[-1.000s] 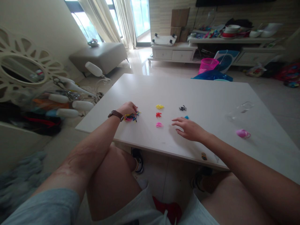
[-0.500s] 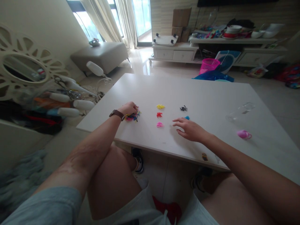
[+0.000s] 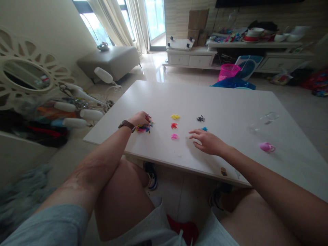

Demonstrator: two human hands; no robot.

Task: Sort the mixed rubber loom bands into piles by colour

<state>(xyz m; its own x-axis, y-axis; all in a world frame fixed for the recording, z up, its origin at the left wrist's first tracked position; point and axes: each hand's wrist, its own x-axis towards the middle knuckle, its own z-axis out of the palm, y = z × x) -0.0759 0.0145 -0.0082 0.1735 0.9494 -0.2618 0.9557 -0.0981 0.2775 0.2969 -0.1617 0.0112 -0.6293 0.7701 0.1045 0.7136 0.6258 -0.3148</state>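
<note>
The left hand (image 3: 139,118) is curled against colored bits (image 3: 147,128), its hold hidden; the right hand (image 3: 206,140) is spread loosely. The bits are heaped longways toward two o'clock.

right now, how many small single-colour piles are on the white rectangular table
5: a bright yellow pile, a red pile and a pink pile in a column; a black pile to their right, and a nearer blue pile, partly behind the right hand, which may hide others.

A white table (image 3: 159,97) carries a multicoloured pile (image 3: 145,128) and five smaller clusters (image 3: 174,126).
</note>
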